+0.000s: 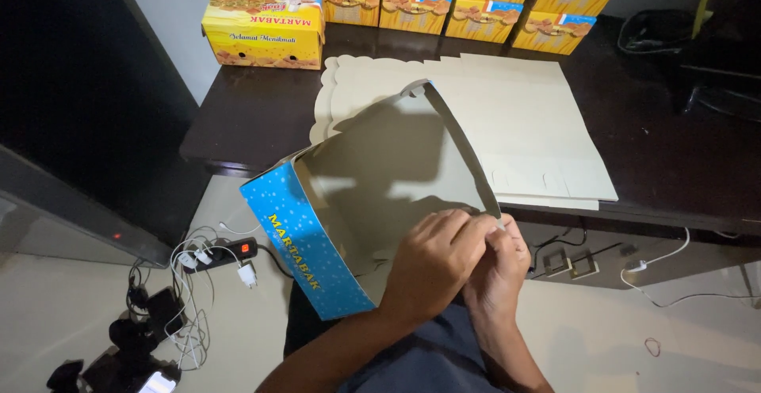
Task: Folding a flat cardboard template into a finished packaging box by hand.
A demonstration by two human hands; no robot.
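A partly folded cardboard box is held in front of me, blue with yellow lettering on its outer side and plain grey inside. My left hand lies over its near corner, fingers pressed on the wall. My right hand pinches the near end of the thin side flap, which rises toward the far edge. Both hands touch each other at that corner, just above my lap.
A stack of flat grey box blanks lies on the dark table. Finished yellow boxes line the far edge. A power strip with chargers and cables sits on the floor at left. A dark bag is at far right.
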